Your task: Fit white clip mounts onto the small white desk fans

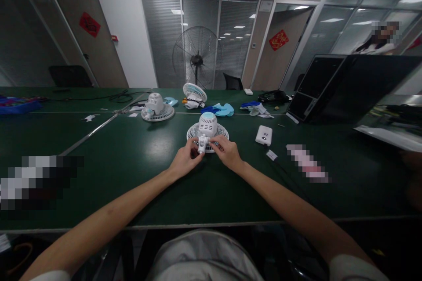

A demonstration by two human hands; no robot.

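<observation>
A small white fan (208, 124) lies grille-down on the green table in front of me, its motor housing upward. From the housing's near side a white neck joint (203, 141) points toward me. My left hand (187, 156) pinches this joint from the left, thumb near its lower end. On the other side my right hand (226, 150) has thumb and fingertips closed at a small part on the joint's right, too small to make out. Both forearms reach in from the near edge.
Behind stand two more small fans, one grille-down (155, 106) and one tilted (194, 95). Blue fan blades (224, 109) lie nearby. To the right are a white power bank (264, 135) with a cable and a black computer tower (316, 85). A metal strip (95, 131) crosses the table at left.
</observation>
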